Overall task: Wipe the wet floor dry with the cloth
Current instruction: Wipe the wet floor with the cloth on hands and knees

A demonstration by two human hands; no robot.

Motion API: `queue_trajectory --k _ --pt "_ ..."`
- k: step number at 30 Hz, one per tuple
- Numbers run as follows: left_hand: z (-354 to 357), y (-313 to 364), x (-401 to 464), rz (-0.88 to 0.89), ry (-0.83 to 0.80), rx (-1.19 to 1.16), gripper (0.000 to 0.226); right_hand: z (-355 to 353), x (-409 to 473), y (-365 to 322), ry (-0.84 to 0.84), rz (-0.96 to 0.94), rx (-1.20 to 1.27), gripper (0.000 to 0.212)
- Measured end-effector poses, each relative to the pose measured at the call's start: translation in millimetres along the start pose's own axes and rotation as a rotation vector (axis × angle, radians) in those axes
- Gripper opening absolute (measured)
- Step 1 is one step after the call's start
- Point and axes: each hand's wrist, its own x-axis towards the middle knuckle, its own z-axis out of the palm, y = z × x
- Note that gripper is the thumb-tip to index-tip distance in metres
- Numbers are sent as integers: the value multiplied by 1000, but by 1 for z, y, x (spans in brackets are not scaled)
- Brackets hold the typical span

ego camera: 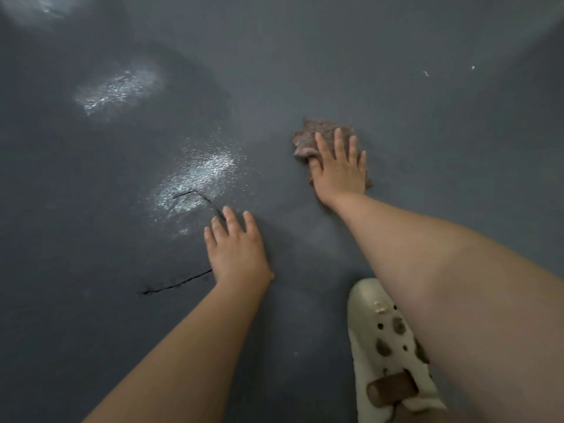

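Lying crumpled on the floor [396,96], brownish cloth [317,134] under flat right hand [340,169].

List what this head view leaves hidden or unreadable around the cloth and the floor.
- Cloth: its near part lies under the right hand, so its full shape is hidden.
- Floor under the left hand: covered by the palm.
- Shoe: partly behind the right forearm, cut off by the bottom edge.
- Far glare patch: cut by the top edge, blurred.

floor [396,87]: dark grey, cracked | glints: bright light patches [119,90]
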Motion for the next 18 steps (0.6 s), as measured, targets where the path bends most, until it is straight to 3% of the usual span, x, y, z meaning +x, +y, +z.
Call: queue_trajectory --k 7,10,14,18 --pt "-3 7 2 5 -11 93 115 7 -23 80 70 610 203 54" --pt "-3 6 4 8 -10 93 116 8 -29 84 66 778 253 55" --pt "0 4 3 28 11 80 116 2 -17 72 15 770 258 54" --pt "2 -2 2 62 38 -10 115 -3 -6 37 -20 577 219 54"
